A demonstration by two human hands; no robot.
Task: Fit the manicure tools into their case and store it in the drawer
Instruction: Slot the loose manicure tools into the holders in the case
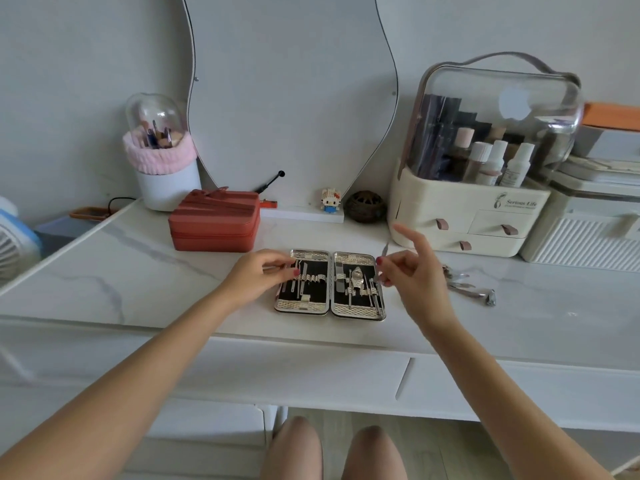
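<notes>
- My knees (332,452) sit lowest in view, under the front edge of the white marble-look worktop (121,285), with two drawer fronts (311,372) just below that edge.
- My left hand (258,275) rests on the left half of the open manicure case (330,282), fingers curled and pinching at a thin tool (299,278) in the top left corner of the black lining.
- My right hand (410,271) hovers at the right edge of the case; thumb and middle fingers pinch a slim metal tool (382,268) held nearly upright, while the index finger points up and away.
- The case lies flat and opened between my two hands, near the front of the worktop, with several silvery tools already seated in the loops of both halves.
- Just to the right of my right hand, a few loose metal tools (467,285) lie on the worktop, well outside the case; I cannot tell exactly which kinds they are.
- Beyond my left hand stands a closed red zip box (214,223), and behind that a white brush holder (162,157) with a clear dome and a pink band.
- Beyond my right hand stands a cream cosmetics organiser (481,216) with a clear lid, bottles inside and small drawers below.
- Straight past the case, against the wall, are a small toy figure (331,200), a dark round ornament (366,206) and a wavy-edged mirror (294,98).
</notes>
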